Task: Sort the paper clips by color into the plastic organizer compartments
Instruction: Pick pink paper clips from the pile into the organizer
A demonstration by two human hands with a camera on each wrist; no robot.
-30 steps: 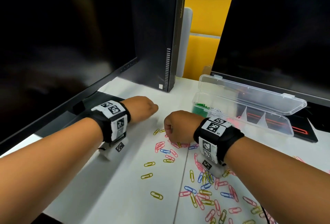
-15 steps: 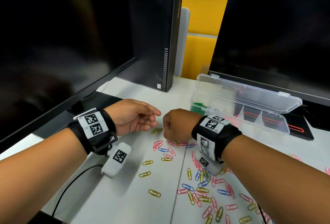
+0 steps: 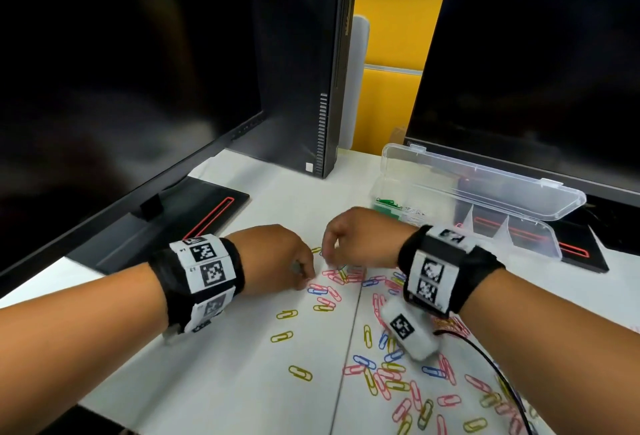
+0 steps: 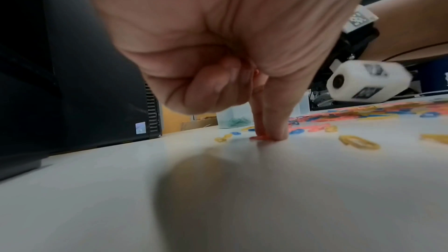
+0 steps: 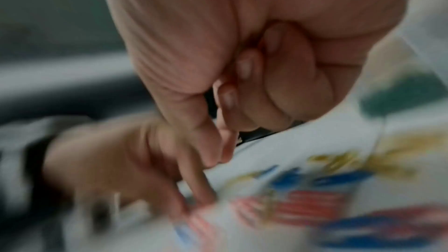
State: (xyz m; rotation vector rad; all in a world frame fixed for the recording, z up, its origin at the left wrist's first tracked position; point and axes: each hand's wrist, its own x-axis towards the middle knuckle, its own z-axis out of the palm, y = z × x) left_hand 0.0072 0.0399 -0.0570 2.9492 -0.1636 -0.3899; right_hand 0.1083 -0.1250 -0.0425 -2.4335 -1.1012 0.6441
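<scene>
Pinching pink clip (image 4: 258,138) — left hand (image 3: 273,258), right hand (image 3: 360,237) blurred

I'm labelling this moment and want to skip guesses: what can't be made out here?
- Right hand: right wrist view is motion-blurred, so whether its fingertips hold a clip is unclear.
- Left hand: head view hides its fingertips behind the knuckles.
- Organizer: the right wrist covers part of it in the head view.
- Clips run off the bottom edge.

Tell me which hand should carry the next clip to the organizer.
Right, probably. The right hand sits just in front of the open organizer, while the left hand is farther away, its fingertips pressing on a pink clip on the table.
</scene>
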